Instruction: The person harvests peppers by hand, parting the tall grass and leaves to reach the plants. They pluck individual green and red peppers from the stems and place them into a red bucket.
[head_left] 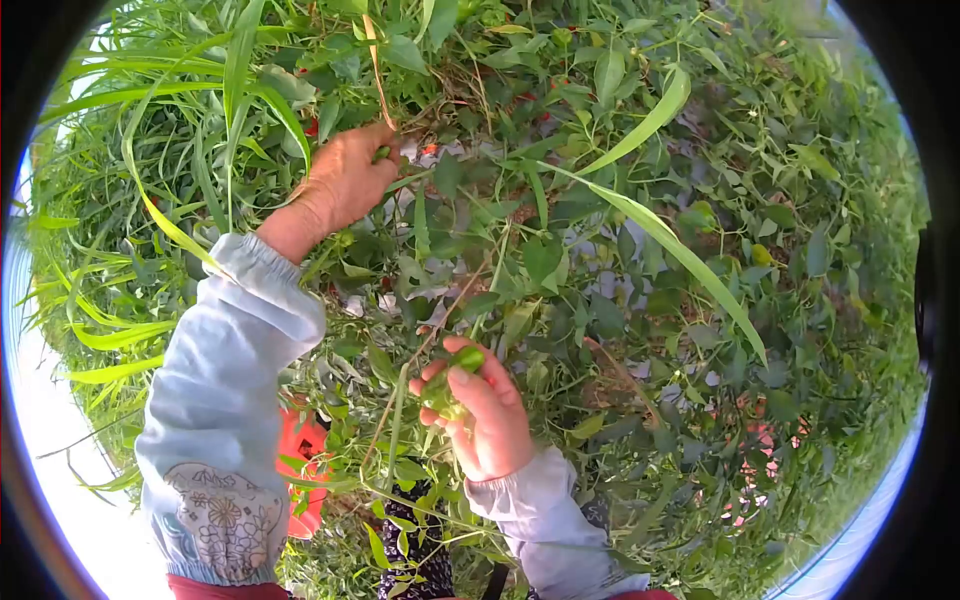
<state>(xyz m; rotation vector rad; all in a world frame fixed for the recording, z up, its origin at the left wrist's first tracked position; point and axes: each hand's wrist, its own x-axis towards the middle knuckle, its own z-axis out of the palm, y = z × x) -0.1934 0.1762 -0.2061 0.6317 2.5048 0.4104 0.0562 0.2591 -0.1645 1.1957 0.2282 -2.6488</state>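
Head view, looking down into a dense tangle of green pepper plants (600,260) and long grass blades (180,120). Left hand (345,180), in a pale blue sleeve (225,380) with a printed cuff, reaches up and away into the foliage; its fingers are closed in a pinch around a small green stem or pod at the fingertips, just below a dry tan stalk (378,70). Below that arm, an orange-red object (305,450) shows through the leaves. Right hand (485,410), nearer the body and well apart from the left hand, is curled shut around several green peppers (450,380), with 1 pepper tip poking out past the thumb. Leafy plants fill everything to the right of this hand.
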